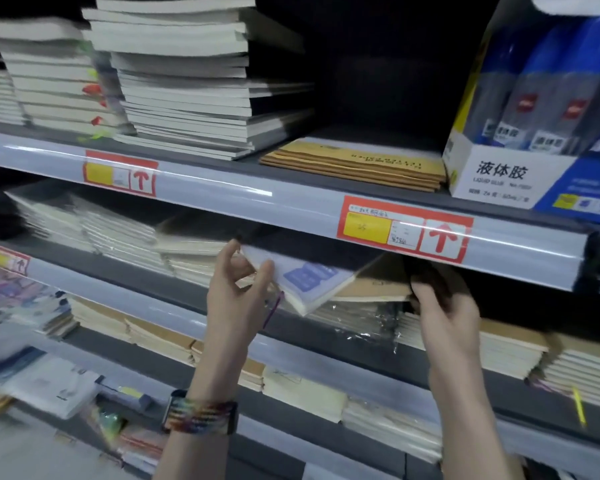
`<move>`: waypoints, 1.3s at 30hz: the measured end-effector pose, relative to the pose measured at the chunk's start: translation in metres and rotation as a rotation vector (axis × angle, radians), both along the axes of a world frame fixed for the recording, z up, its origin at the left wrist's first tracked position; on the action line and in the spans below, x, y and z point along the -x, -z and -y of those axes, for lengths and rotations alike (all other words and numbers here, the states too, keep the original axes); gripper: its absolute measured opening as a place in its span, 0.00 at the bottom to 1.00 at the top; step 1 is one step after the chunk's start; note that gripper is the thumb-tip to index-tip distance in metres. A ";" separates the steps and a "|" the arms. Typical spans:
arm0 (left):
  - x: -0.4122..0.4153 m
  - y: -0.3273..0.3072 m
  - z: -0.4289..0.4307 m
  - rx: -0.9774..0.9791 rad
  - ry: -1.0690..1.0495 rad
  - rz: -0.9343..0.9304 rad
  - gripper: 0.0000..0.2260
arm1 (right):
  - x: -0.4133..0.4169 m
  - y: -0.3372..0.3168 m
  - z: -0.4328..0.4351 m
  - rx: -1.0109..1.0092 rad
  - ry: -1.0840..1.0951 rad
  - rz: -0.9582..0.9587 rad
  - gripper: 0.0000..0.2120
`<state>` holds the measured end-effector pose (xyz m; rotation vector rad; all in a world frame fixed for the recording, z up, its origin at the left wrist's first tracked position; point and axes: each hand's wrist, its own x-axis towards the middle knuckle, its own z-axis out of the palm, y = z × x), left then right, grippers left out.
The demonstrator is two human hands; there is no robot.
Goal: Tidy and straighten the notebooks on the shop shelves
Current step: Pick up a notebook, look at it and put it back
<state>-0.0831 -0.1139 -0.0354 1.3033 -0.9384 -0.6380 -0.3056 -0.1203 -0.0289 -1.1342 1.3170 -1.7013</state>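
On the second shelf, under the red price tag (406, 233), the left hand (234, 299) pinches the near corner of a tilted white notebook with a blue label (305, 277), while the right hand (442, 306) grips the edge of a brown-covered notebook (378, 284) just beside it.

Two hands (238, 299) reach among four shelves (291, 202), three red price tags (407, 233) and one liquid glue box (506, 178).
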 end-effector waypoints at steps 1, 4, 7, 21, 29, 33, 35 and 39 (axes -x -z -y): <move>-0.001 0.000 -0.001 0.007 -0.001 -0.006 0.28 | -0.001 0.002 -0.003 -0.002 0.010 0.011 0.10; -0.004 -0.003 -0.009 0.012 0.024 -0.037 0.31 | -0.005 0.006 -0.015 -0.021 0.042 0.033 0.07; -0.006 -0.006 -0.021 -0.005 0.053 -0.030 0.29 | -0.013 0.011 -0.029 -0.045 0.056 -0.001 0.10; -0.029 0.003 -0.065 -0.010 0.296 -0.127 0.20 | -0.073 0.020 -0.088 -0.107 0.043 0.122 0.26; -0.049 0.020 -0.078 -0.132 0.432 -0.085 0.19 | -0.100 0.025 -0.098 -0.152 -0.124 0.083 0.20; -0.057 0.029 -0.079 -0.186 0.481 -0.096 0.19 | -0.107 0.030 -0.098 -0.215 -0.172 0.070 0.12; -0.059 0.030 -0.080 -0.187 0.495 -0.156 0.12 | -0.109 0.034 -0.098 -0.235 -0.160 0.067 0.11; -0.056 0.031 -0.082 -0.166 0.515 -0.211 0.10 | -0.114 0.039 -0.102 -0.267 -0.173 0.030 0.09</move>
